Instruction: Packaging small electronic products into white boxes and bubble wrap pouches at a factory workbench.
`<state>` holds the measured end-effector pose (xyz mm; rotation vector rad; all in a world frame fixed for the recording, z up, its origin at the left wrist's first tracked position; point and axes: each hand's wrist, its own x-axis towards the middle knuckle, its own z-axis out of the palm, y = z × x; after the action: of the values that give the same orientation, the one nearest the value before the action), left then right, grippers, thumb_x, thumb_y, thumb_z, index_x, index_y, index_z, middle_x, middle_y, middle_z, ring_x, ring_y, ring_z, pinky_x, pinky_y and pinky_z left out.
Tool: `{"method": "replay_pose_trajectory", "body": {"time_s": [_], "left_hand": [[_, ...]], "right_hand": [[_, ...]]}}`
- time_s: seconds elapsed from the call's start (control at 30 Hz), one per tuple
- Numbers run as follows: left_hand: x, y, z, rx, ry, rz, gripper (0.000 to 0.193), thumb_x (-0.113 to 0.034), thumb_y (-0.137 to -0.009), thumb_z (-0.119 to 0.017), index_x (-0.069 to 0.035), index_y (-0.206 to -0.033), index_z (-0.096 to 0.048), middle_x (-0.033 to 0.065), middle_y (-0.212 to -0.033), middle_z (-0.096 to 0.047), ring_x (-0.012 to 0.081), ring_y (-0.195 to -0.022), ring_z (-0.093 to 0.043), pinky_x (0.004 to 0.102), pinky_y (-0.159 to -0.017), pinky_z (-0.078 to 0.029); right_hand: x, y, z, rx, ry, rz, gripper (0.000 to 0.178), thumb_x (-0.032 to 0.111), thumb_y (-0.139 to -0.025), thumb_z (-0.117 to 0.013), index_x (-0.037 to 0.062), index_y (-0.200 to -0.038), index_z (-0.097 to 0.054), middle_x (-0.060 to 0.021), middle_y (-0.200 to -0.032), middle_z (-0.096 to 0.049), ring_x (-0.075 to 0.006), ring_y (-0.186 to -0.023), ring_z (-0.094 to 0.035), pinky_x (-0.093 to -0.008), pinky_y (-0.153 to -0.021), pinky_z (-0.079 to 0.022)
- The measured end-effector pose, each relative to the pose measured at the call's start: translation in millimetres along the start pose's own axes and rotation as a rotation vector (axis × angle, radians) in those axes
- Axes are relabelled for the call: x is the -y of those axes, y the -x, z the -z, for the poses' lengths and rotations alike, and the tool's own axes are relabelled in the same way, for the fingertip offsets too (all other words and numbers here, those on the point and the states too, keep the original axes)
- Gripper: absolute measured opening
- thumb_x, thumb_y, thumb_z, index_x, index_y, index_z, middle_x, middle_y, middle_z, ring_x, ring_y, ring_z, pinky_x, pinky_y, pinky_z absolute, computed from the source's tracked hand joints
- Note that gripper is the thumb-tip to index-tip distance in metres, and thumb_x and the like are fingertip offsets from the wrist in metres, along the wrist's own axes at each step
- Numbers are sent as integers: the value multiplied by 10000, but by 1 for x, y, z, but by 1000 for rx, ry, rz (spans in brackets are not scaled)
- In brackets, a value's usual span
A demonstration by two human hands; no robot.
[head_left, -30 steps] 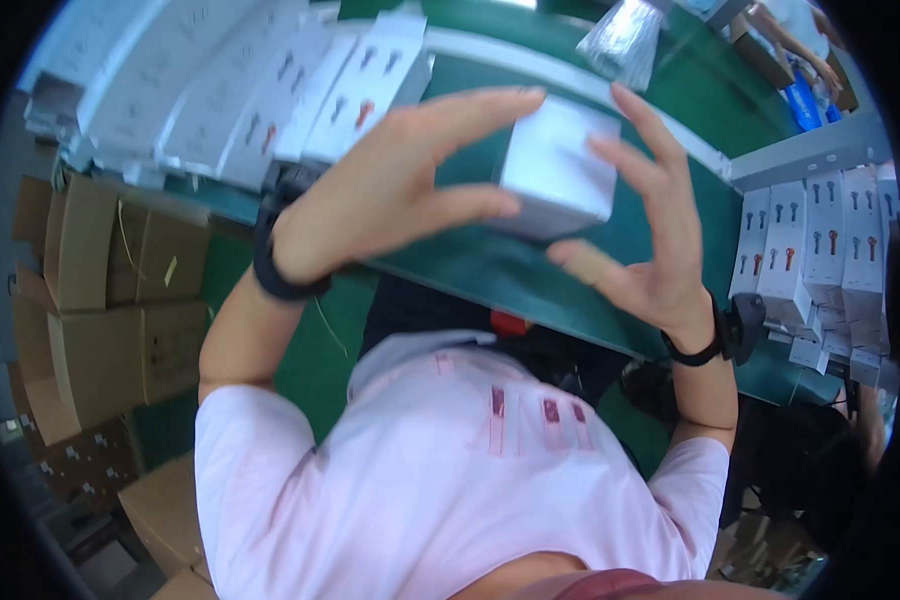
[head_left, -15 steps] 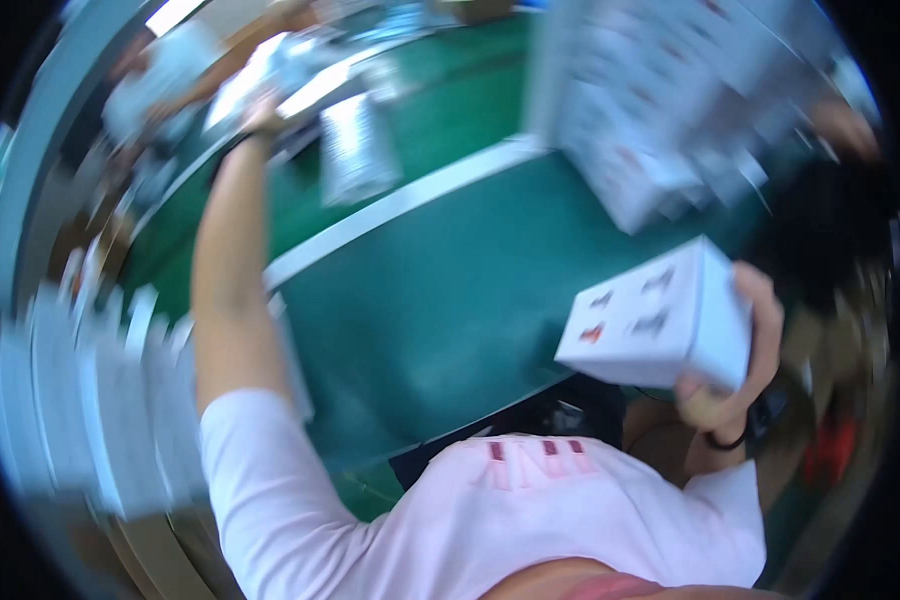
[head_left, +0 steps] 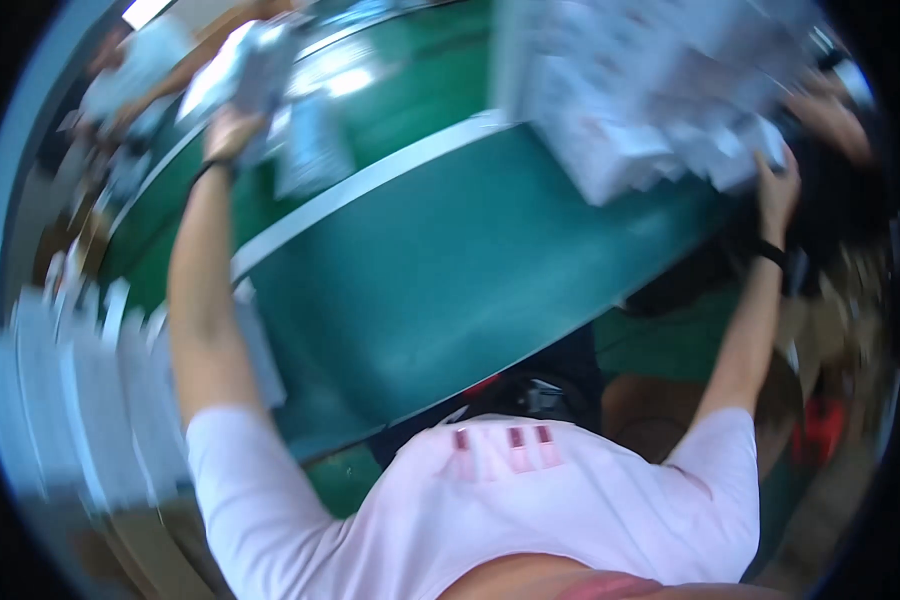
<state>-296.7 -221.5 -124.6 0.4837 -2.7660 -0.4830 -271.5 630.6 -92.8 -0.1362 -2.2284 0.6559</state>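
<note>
My left hand (head_left: 232,132) reaches to the far left and grips a shiny, silvery wrapped package (head_left: 267,72), blurred by motion. Just right of it, a clear plastic-wrapped packet (head_left: 313,150) lies on the green surface. On the far right my right hand (head_left: 778,182) has its fingers on a white box (head_left: 740,160), which sits at the near end of a big stack of white printed boxes (head_left: 610,150). Part of that box is hidden among its neighbours.
A green work table (head_left: 420,260) with a pale raised strip (head_left: 370,180) spans the middle. White flat cartons (head_left: 90,400) stand in a row on the left. Another person's hand (head_left: 835,120) is beyond my right hand; a person in a pale shirt (head_left: 140,75) is at far left.
My right hand has carried the white box from near my body away to the box stack. My left hand has lifted the silvery package slightly. The view has shifted a little.
</note>
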Motion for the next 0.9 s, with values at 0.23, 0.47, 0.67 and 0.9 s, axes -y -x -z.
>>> {"method": "replay_pose_trajectory", "body": {"time_s": [0.23,0.47,0.67,0.9], "left_hand": [[9,58,49,-442,-50,189,994,-476,-619,-831,141,-1288,-430,295,-1234,-596,355,-1141,-613,378,-964,-491],[-115,189,177,-301,45,-48,570,-402,-821,-653,38,-1180,-606,265,-1111,-638,412,-1123,-585,497,-1015,-429],[-134,364,126,155,-412,2,664,-428,-857,-619,-37,-1372,-464,296,-992,-597,436,-826,-664,473,-700,-558],[-118,394,81,-106,-399,24,756,-377,-811,-729,11,-1392,-440,278,-1174,-539,373,-926,-615,398,-806,-531]], "right_hand": [[-18,-23,-42,-46,5,44,665,355,-884,-726,-47,-1360,-493,-199,-1344,-559,-286,-1152,-590,-359,-968,-470],[290,113,31,-259,-1077,918,257,67,-922,-617,-143,-1067,-585,-217,-968,-681,-267,-868,-687,-332,-818,-567],[491,173,-147,612,-596,810,841,409,-740,-797,128,-1439,-423,-283,-1293,-557,-369,-1125,-612,-416,-920,-508],[537,258,-316,710,-373,796,321,185,-837,-554,123,-1133,-662,-225,-1226,-599,-439,-961,-638,-498,-793,-534]]}}
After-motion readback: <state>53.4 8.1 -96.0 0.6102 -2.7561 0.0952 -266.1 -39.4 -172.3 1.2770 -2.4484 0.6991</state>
